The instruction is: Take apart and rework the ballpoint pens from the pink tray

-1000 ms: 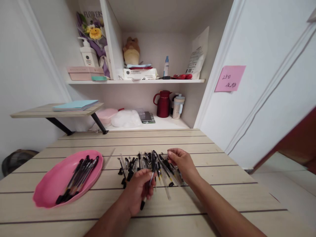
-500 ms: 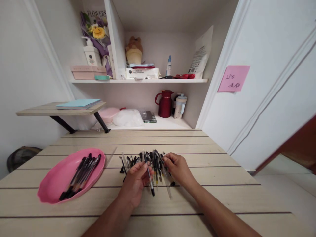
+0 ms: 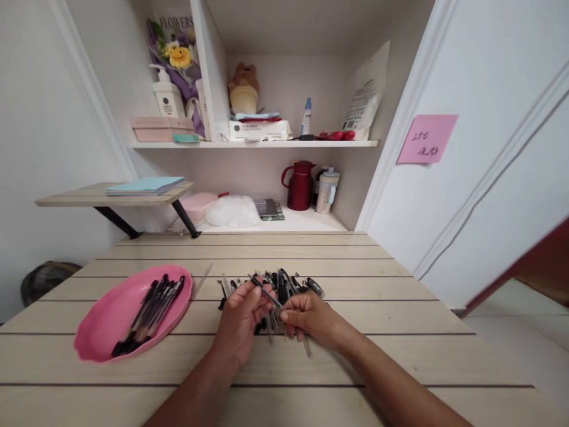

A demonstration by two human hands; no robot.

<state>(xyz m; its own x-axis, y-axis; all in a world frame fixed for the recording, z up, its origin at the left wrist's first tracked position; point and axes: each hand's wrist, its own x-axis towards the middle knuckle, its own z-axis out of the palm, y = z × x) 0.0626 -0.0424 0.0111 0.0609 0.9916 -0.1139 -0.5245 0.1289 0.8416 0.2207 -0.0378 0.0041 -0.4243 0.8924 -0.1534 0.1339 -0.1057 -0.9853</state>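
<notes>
My left hand (image 3: 242,317) pinches a slim pen (image 3: 265,292) with a dark grip and a clear barrel, held aslant above the table. Fingers of my right hand (image 3: 311,317) are closed on the pen's lower right end. Under and behind both hands lies a loose pile of pen parts (image 3: 284,283), with black caps, clear barrels and thin refills mixed together. A black cap (image 3: 316,287) lies at the pile's right side. To the left, a pink scalloped tray (image 3: 95,326) holds several black-capped pens (image 3: 149,317) side by side. My hands hide part of the pile.
A clear thin strip (image 3: 203,280) lies right of the tray. A small raised shelf (image 3: 57,200) with blue-covered papers (image 3: 144,185) stands at the back left. Behind the table, the cabinet holds a red jug (image 3: 300,187), a lidded cup (image 3: 326,193) and a plastic bag (image 3: 233,212).
My right hand has come down and left from the pile onto the pen's end. The pen has turned from nearly upright in view to slanting. The view has shifted slightly.
</notes>
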